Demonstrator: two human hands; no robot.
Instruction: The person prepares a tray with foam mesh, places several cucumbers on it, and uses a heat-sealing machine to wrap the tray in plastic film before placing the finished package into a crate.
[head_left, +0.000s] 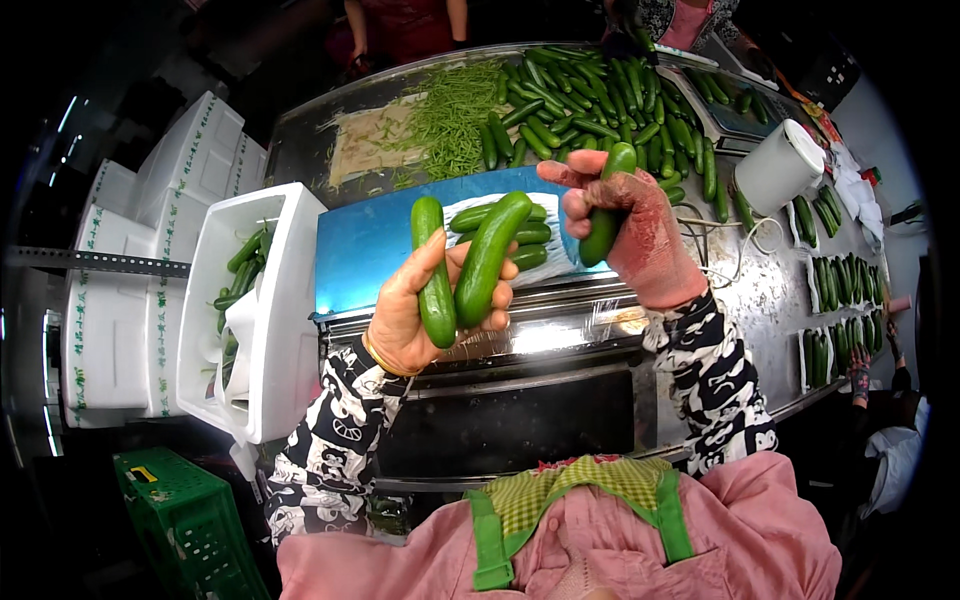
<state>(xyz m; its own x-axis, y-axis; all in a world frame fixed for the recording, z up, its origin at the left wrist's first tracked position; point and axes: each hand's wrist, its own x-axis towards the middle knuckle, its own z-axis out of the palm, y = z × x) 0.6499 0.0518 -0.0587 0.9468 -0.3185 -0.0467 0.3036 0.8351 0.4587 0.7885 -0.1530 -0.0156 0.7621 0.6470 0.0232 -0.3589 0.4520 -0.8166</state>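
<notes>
My bare left hand holds two small green cucumbers side by side, one straight and one slightly curved. My right hand, in a worn reddish-pink work glove, grips a single cucumber upright between thumb and fingers. Behind and below both hands lies a blue plate at the front of the metal worktable. On it a white padded sheet or tray bears several cucumbers, partly hidden by my left hand's cucumbers.
Loose cucumbers are heaped beyond, beside thin green trimmings. White foam boxes and an open foam box stand left. A white cylinder and packed cucumber trays are right. A co-worker's hand touches that side.
</notes>
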